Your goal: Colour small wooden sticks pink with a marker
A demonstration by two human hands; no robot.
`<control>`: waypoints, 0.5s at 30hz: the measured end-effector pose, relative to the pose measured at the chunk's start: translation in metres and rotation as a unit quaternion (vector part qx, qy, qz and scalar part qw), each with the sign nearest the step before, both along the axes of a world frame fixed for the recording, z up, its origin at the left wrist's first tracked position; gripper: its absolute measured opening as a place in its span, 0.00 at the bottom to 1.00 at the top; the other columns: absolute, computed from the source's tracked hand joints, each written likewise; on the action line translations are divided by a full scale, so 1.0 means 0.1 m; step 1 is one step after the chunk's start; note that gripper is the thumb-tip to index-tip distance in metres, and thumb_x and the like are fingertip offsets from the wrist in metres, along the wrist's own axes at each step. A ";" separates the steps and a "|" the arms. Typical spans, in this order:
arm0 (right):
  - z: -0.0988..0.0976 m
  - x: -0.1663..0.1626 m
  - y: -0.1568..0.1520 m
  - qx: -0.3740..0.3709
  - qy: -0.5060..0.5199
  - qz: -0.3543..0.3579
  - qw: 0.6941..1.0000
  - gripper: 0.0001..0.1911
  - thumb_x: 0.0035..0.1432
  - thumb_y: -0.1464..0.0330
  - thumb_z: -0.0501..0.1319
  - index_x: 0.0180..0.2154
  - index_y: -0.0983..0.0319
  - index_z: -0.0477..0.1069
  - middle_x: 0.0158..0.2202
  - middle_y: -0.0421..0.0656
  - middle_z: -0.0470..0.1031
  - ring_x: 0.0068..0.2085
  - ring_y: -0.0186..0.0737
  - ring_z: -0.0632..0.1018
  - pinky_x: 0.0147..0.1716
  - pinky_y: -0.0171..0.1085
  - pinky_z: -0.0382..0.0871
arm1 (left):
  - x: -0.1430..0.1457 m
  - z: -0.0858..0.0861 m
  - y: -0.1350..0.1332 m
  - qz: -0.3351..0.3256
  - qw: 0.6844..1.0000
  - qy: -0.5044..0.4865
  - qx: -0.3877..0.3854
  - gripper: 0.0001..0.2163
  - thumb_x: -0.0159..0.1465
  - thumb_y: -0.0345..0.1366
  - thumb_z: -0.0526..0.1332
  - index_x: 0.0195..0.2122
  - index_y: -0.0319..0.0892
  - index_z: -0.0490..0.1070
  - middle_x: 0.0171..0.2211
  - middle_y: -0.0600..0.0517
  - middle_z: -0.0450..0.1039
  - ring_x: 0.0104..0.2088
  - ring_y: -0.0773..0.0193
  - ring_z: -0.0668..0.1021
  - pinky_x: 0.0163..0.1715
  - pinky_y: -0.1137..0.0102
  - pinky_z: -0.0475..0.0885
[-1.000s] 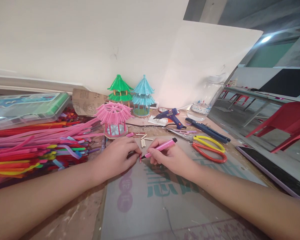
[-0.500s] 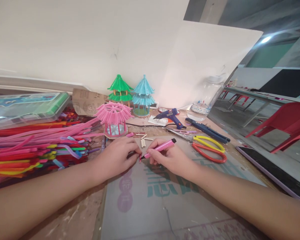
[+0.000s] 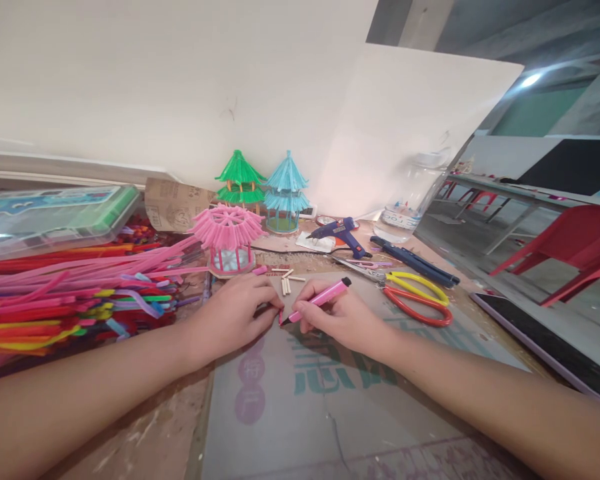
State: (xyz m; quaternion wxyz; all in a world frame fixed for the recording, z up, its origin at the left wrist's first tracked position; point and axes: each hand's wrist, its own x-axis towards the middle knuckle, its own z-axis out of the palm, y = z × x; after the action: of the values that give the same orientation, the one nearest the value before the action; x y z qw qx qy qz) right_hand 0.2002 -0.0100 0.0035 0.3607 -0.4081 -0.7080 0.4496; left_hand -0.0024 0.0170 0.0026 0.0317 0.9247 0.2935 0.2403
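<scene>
On the grey printed sheet [image 3: 275, 407], almost between the two hands, lies one small red stick [image 3: 281, 318]. Its long axis goes nearly from 12 to 6 o'clock, and its near end is free towards the person.

The left hand [image 3: 247, 303] comes to it from about 10 o'clock and is the nearer one: thumb and forefinger are brought almost together and pinch the far end of the stick. How the other fingers of this hand are placed cannot be judged fully.

The right hand [image 3: 335, 307] is at about 3 o'clock of the stick and is closed around a pink marker [image 3: 323, 295]. This marker leans across the stick's axis, with its dark tail to 2 o'clock and its tip to 8 o'clock. The tip is at, or just beside, the near part of the stick; whether it truly touches is too small to see.

Near 12 o'clock, beyond the fingers, several pale sticks [image 3: 286, 287] lie loosely, and at 11 o'clock stands a pink pavilion model [image 3: 228, 227].
</scene>
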 end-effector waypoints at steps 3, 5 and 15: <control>0.00 -0.01 0.00 0.002 0.009 -0.013 1.000 0.09 0.56 0.62 0.60 0.28 0.61 0.66 0.21 0.37 0.69 0.23 0.32 0.72 0.25 0.32 0.67 | 0.00 0.00 0.00 0.001 1.000 0.003 0.001 0.06 0.62 0.28 0.57 0.32 0.42 0.72 0.31 0.53 0.74 0.36 0.61 0.76 0.45 0.64 0.70; -0.01 -0.02 0.01 0.007 0.016 -0.025 1.000 0.09 0.56 0.62 0.59 0.29 0.61 0.67 0.22 0.37 0.70 0.23 0.32 0.71 0.25 0.32 0.67 | -0.01 -0.01 0.00 0.000 1.000 0.006 0.002 0.06 0.62 0.28 0.57 0.33 0.42 0.72 0.31 0.53 0.74 0.36 0.61 0.76 0.46 0.63 0.70; -0.02 -0.01 0.02 0.013 0.005 -0.016 1.000 0.08 0.57 0.64 0.59 0.30 0.62 0.68 0.23 0.38 0.70 0.24 0.32 0.72 0.26 0.32 0.67 | 0.00 -0.01 0.00 0.003 1.000 0.004 0.010 0.06 0.62 0.28 0.57 0.32 0.42 0.72 0.31 0.53 0.74 0.36 0.61 0.76 0.46 0.64 0.70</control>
State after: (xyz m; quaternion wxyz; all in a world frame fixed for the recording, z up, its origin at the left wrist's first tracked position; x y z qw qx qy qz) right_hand 0.1996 -0.0076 0.0013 0.3767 -0.4124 -0.7054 0.4364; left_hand -0.0025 0.0169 0.0011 0.0203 0.9250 0.2939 0.2399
